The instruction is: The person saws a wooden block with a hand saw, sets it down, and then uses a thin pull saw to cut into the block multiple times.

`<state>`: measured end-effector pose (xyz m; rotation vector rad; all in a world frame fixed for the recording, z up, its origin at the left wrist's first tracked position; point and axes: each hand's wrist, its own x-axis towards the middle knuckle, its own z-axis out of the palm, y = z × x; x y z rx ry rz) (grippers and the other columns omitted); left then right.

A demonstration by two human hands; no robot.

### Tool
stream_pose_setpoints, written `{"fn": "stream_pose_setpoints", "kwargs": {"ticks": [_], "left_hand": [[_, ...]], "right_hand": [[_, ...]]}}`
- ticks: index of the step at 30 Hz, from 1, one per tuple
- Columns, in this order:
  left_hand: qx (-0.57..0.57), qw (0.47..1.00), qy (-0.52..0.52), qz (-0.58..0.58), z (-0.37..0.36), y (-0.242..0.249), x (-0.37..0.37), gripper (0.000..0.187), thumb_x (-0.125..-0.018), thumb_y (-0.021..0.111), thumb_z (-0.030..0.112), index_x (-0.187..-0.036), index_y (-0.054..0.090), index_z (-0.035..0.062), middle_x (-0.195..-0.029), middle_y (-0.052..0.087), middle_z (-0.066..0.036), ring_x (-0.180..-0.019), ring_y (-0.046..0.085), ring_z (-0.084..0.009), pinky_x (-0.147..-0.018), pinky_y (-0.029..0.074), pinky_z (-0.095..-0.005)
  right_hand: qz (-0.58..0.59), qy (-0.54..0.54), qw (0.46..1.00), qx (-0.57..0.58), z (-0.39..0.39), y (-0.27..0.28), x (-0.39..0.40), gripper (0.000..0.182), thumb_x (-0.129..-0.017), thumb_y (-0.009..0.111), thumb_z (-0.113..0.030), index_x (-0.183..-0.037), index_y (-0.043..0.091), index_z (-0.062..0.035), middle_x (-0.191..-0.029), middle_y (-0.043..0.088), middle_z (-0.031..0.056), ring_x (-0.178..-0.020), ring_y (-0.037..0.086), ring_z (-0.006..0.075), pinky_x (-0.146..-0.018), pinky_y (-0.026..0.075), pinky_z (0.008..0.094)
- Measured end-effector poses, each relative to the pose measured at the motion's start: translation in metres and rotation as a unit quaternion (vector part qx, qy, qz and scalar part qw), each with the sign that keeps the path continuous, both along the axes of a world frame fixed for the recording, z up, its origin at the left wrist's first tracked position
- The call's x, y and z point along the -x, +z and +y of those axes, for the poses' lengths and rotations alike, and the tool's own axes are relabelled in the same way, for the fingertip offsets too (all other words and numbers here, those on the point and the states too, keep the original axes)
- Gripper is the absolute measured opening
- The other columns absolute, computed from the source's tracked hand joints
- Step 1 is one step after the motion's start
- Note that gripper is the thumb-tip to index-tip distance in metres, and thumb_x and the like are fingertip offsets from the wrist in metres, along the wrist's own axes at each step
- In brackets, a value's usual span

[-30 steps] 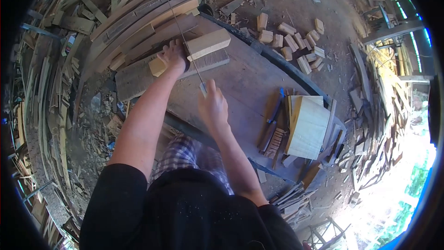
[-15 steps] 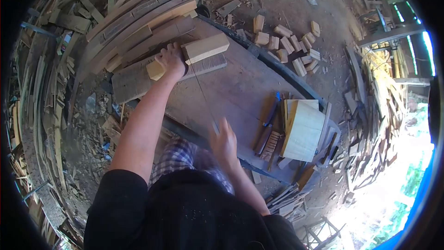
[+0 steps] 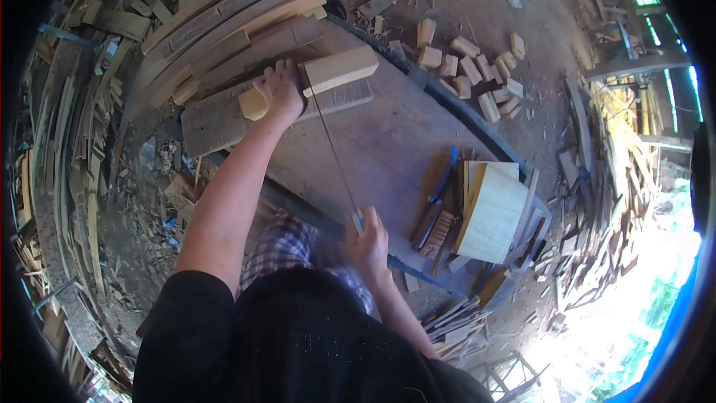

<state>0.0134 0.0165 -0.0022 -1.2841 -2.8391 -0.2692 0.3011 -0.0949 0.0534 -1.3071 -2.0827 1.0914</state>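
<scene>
My right hand is wrapped round the handle of a hand saw, low and near my lap. The thin blade, seen almost edge-on, runs up and away to a pale wooden block, crossing it just right of my left hand. That hand grips the block from above, fingers over its far side, and hides its middle. The block's left end sticks out past the palm. Beneath the block lies a weathered grey board, set across the workbench.
Long planks are stacked at the bench's far left. Several cut blocks lie on the ground beyond. On the right end sit a wide pale board, a blue-tipped tool and a slotted wooden piece. Scrap wood lines the left.
My right hand has moved slightly toward me and right, drawing the saw back; it was blurred before. My left hand keeps its hold on the block. The whole view has shifted a little.
</scene>
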Motion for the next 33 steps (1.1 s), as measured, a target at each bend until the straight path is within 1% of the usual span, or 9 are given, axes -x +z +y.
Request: {"fn": "stream_pose_setpoints", "kwargs": {"ticks": [3,5,8,11,17,22,24,29,33], "left_hand": [[0.017,1.0,-0.022,-0.004,0.005,0.018,-0.003,0.04,-0.073,0.065,0.009,-0.111,0.055,0.0096,-0.114,0.057,-0.01,-0.108,0.054,-0.0305,-0.087,0.034,-0.0511],[0.042,0.999,-0.017,-0.009,0.001,0.019,-0.002,0.04,-0.073,0.066,0.009,-0.111,0.054,0.0098,-0.114,0.057,-0.01,-0.108,0.053,-0.0305,-0.086,0.034,-0.0512],[0.021,1.0,0.019,-0.009,0.01,0.011,-0.001,0.043,-0.07,0.067,0.008,-0.111,0.054,0.0101,-0.114,0.056,-0.01,-0.108,0.053,-0.0306,-0.085,0.035,-0.0513],[0.006,1.0,-0.019,0.001,0.004,0.015,-0.004,0.046,-0.069,0.069,0.007,-0.112,0.053,0.0102,-0.115,0.056,-0.01,-0.108,0.053,-0.0309,-0.086,0.034,-0.051],[0.035,0.999,-0.004,-0.026,0.003,0.024,-0.005,0.046,-0.069,0.069,0.008,-0.113,0.053,0.0092,-0.117,0.055,-0.012,-0.112,0.051,-0.0316,-0.09,0.033,-0.0503],[0.016,0.998,-0.044,0.032,-0.009,0.02,-0.03,0.05,-0.068,0.07,0.008,-0.116,0.053,0.0078,-0.12,0.054,-0.013,-0.113,0.049,-0.0326,-0.091,0.033,-0.0512],[0.042,0.997,-0.037,-0.045,-0.005,0.033,-0.029,0.052,-0.068,0.07,0.007,-0.117,0.053,0.0069,-0.121,0.053,-0.013,-0.115,0.048,-0.0325,-0.093,0.034,-0.0527],[0.029,0.999,0.001,-0.044,0.003,0.019,-0.025,0.049,-0.069,0.068,0.005,-0.115,0.053,0.0069,-0.118,0.053,-0.012,-0.115,0.048,-0.032,-0.093,0.034,-0.0519],[0.042,0.997,0.011,-0.058,0.009,0.02,-0.02,0.047,-0.07,0.068,0.005,-0.115,0.054,0.0083,-0.118,0.054,-0.011,-0.114,0.05,-0.0302,-0.093,0.034,-0.0524]], "right_hand": [[0.007,-0.004,0.999,-0.039,0.054,-0.011,0.074,0.017,-0.088,0.064,-0.011,-0.097,0.053,0.0,-0.087,0.063,0.0245,-0.082,0.062,0.0464,-0.067,0.049,0.0466],[0.003,0.002,0.999,-0.039,0.054,-0.011,0.075,0.019,-0.089,0.064,-0.013,-0.099,0.054,-0.0008,-0.088,0.062,0.0243,-0.081,0.061,0.0459,-0.067,0.05,0.0481],[0.008,-0.014,1.0,-0.021,0.023,-0.014,0.023,0.024,-0.089,0.064,-0.016,-0.106,0.055,-0.0017,-0.089,0.061,0.0235,-0.081,0.061,0.0454,-0.067,0.05,0.0497],[-0.023,-0.004,1.0,0.017,-0.003,-0.008,-0.008,0.026,-0.089,0.065,-0.017,-0.109,0.056,-0.0024,-0.087,0.061,0.0232,-0.08,0.062,0.0449,-0.067,0.051,0.0496],[-0.003,0.007,0.999,-0.048,0.064,-0.012,0.087,0.024,-0.088,0.065,-0.014,-0.104,0.049,-0.0041,-0.083,0.059,0.0246,-0.075,0.061,0.046,-0.063,0.049,0.0507],[0.03,0.006,0.999,-0.017,0.041,-0.007,0.072,0.022,-0.089,0.063,-0.013,-0.1,0.046,-0.0034,-0.082,0.058,0.0244,-0.075,0.061,0.0465,-0.062,0.049,0.0523],[0.011,-0.002,0.999,-0.035,0.046,-0.003,0.076,0.023,-0.089,0.063,-0.014,-0.099,0.045,-0.0032,-0.082,0.059,0.0247,-0.074,0.06,0.0471,-0.061,0.049,0.053],[-0.034,-0.015,0.998,-0.045,0.052,0.002,0.084,0.023,-0.09,0.064,-0.015,-0.099,0.046,-0.0029,-0.084,0.059,0.0245,-0.073,0.061,0.0469,-0.061,0.049,0.0522],[-0.016,-0.017,1.0,-0.02,0.002,0.017,0.009,0.022,-0.088,0.065,-0.013,-0.1,0.051,-0.0025,-0.086,0.061,0.0236,-0.076,0.062,0.0459,-0.062,0.05,0.0509]]}}
